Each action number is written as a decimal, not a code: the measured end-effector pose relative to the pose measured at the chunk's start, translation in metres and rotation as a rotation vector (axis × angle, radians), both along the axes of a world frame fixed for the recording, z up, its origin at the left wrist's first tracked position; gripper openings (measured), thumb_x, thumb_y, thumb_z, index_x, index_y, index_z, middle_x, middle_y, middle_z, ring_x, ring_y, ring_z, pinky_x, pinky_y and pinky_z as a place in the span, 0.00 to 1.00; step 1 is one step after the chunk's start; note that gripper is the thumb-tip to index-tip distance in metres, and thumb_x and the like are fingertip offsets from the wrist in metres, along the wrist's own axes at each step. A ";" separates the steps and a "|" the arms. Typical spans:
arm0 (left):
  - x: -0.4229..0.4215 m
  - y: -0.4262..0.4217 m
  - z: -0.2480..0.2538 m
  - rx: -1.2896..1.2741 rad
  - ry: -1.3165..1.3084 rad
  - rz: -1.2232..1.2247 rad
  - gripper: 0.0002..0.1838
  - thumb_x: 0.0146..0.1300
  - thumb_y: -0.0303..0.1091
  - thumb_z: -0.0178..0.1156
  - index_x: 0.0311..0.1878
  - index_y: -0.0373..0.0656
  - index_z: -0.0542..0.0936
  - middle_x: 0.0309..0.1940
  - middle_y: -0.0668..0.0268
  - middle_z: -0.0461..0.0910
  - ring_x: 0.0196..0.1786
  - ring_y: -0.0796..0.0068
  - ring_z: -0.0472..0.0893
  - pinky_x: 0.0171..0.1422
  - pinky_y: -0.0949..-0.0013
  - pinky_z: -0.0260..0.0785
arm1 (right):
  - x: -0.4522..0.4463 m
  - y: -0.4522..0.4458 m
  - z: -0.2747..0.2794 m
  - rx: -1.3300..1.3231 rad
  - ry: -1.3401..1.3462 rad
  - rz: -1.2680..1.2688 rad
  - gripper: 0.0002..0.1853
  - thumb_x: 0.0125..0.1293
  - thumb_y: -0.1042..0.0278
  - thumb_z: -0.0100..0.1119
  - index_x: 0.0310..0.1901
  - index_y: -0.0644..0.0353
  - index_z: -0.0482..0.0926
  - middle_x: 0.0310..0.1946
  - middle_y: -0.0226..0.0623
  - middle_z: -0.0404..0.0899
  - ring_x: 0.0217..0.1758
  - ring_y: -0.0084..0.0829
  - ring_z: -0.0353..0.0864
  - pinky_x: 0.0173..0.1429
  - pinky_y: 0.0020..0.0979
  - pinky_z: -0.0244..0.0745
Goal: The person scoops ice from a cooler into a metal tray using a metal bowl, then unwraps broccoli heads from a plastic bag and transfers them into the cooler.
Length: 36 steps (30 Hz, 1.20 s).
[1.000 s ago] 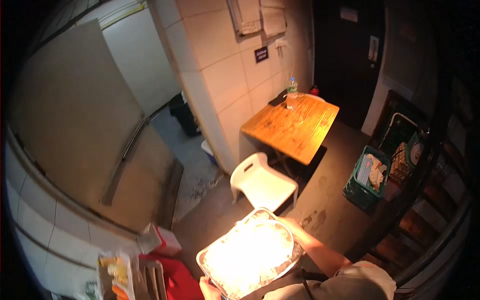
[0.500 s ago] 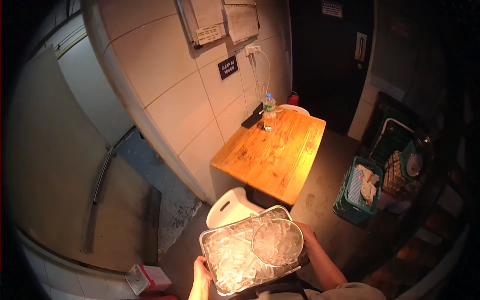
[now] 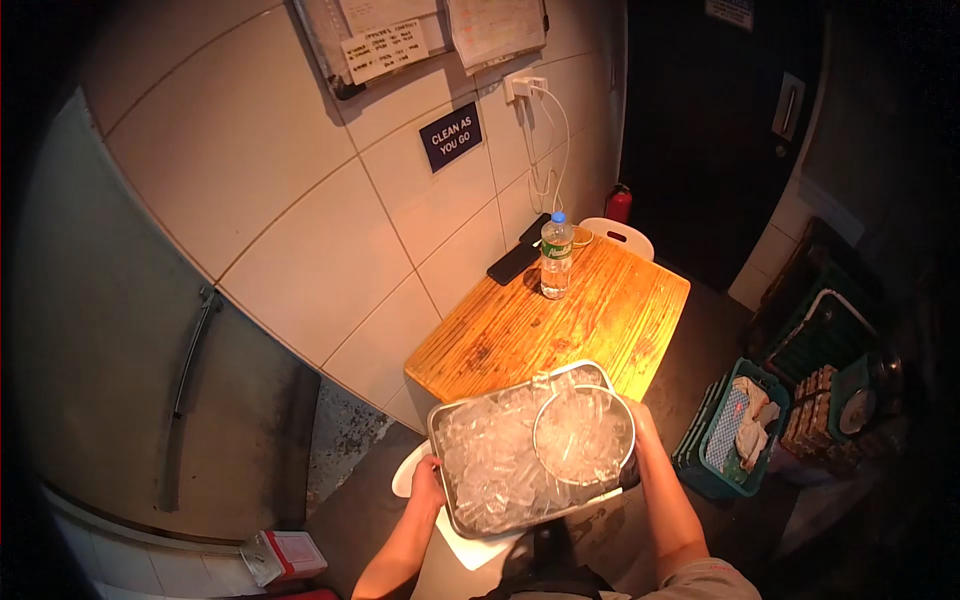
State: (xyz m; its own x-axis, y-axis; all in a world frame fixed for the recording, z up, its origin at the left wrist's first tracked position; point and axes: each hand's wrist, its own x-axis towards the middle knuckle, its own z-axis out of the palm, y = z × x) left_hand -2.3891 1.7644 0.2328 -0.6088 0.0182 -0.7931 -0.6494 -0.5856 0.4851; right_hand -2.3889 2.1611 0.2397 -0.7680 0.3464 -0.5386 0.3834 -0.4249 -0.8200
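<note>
A rectangular metal tray (image 3: 436, 440) heaped with clear ice (image 3: 490, 465) is held in front of me, over the near edge of the wooden table and a white stool (image 3: 475, 550). In the tray's right part sits a round, thin-rimmed container (image 3: 536, 440), also full of ice. My left hand (image 3: 427, 485) grips the tray's left side, its fingers partly tucked out of sight beneath the rim. On the right side, my right hand (image 3: 642, 425) is closed by the tray and the round container; its fingertips are hidden.
On the wooden table (image 3: 610, 330) stand a water bottle (image 3: 556, 265) and a dark phone-like object (image 3: 515, 262) by the tiled wall. Green crates (image 3: 735, 475) are at the right, and a red fire extinguisher (image 3: 619, 204) is near the dark door (image 3: 715, 130). A metal door (image 3: 130, 350) lies left.
The tray of ice, held in both hands, has moved forward and nearer the table, and now overlaps its near edge. The view has shifted closer to the wall and table.
</note>
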 end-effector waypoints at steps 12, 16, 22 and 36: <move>-0.123 0.064 0.004 0.022 0.060 0.005 0.07 0.49 0.33 0.46 0.25 0.42 0.72 0.20 0.67 0.73 0.28 0.69 0.74 0.42 0.66 0.69 | -0.133 0.055 -0.053 -0.168 0.166 -0.032 0.11 0.57 0.68 0.54 0.36 0.67 0.79 0.28 0.39 0.79 0.25 0.29 0.78 0.29 0.27 0.75; -0.137 0.075 0.018 -0.026 0.084 0.010 0.06 0.51 0.33 0.48 0.25 0.43 0.72 0.19 0.69 0.71 0.26 0.73 0.72 0.38 0.69 0.68 | -0.145 0.058 -0.041 -0.147 0.151 0.026 0.11 0.57 0.69 0.53 0.37 0.68 0.79 0.28 0.39 0.79 0.26 0.29 0.78 0.29 0.27 0.75; -0.130 0.035 -0.042 -0.249 0.186 -0.268 0.21 0.50 0.39 0.51 0.48 0.42 0.72 0.41 0.59 0.75 0.47 0.63 0.72 0.53 0.59 0.63 | -0.143 0.067 -0.065 0.001 0.091 0.039 0.11 0.62 0.68 0.49 0.38 0.66 0.77 0.30 0.37 0.78 0.29 0.27 0.77 0.32 0.26 0.74; 0.287 -0.133 -0.172 -1.225 -0.177 -0.934 0.19 0.52 0.46 0.46 0.38 0.46 0.80 0.44 0.62 0.78 0.50 0.61 0.75 0.55 0.52 0.60 | -0.025 0.130 -0.113 0.161 0.269 0.018 0.20 0.62 0.74 0.45 0.56 0.69 0.64 0.51 0.47 0.70 0.48 0.39 0.73 0.53 0.34 0.69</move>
